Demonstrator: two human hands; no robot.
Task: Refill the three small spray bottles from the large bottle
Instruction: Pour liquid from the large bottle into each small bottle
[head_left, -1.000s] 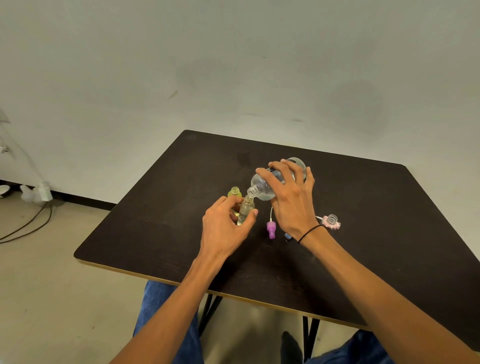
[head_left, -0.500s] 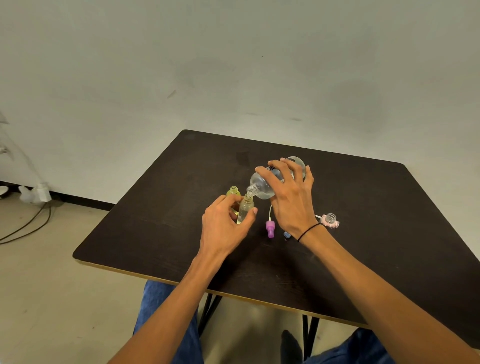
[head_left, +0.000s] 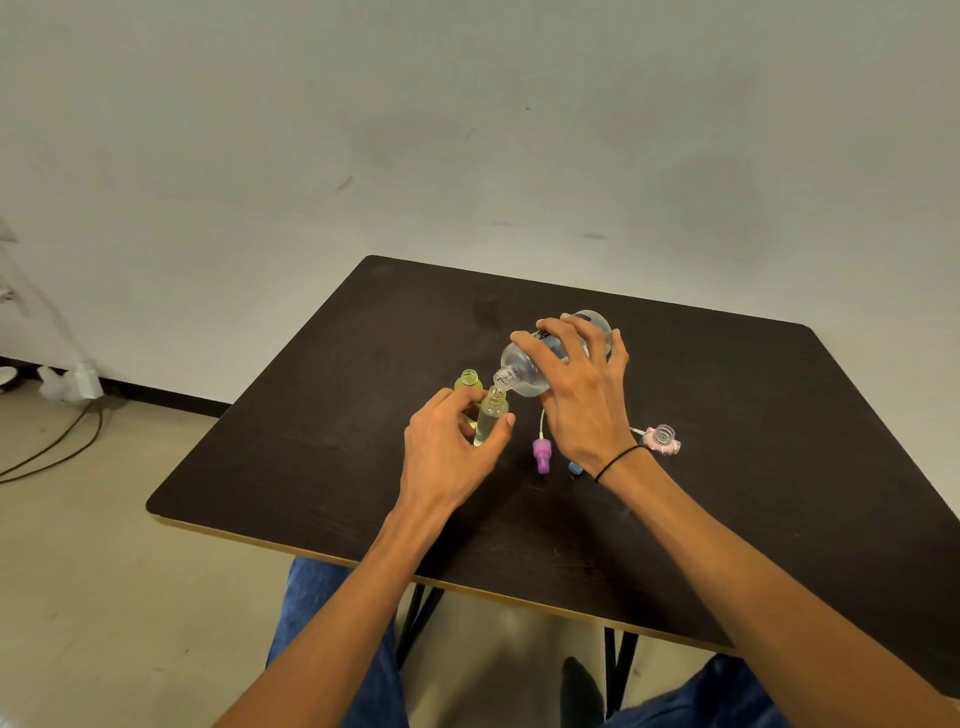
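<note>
The dark table (head_left: 311, 457) fills the middle of the view, its far edge close to the pale wall (head_left: 467, 130) and its near edge, trimmed with a light strip, running just above the person's blue-clad knees. Wide bare stretches of tabletop lie to the left of the large bottle, behind it toward the far edge, and to its right out to the rounded far-right corner; the beige floor (head_left: 104, 597) shows past the table's left edge, with dark cables (head_left: 52, 452) and a white plug block (head_left: 83, 382) by the wall. The large bottle (head_left: 524, 371), clear and uncapped, is tipped on its side above the table with its threaded neck pointing down and left, and the right hand (head_left: 587, 400) grips its body from above with fingers wrapped round it. Right under that neck, the left hand (head_left: 452, 447) pinches a small clear spray bottle (head_left: 490, 418) upright between thumb and fingers, its open mouth touching or almost touching the large bottle's neck. Just left of the large bottle's neck stands a small yellow-green bottle (head_left: 468, 381), open-topped, partly behind the left fingers. To the near right of the large bottle, a small pink bottle (head_left: 661, 439) stands open beside the right wrist. Nearer than the large bottle, between the two hands, lies a purple spray cap (head_left: 542, 460) with its thin white tube. A small blue piece (head_left: 575, 469) peeks out under the right wrist, too hidden to name.
</note>
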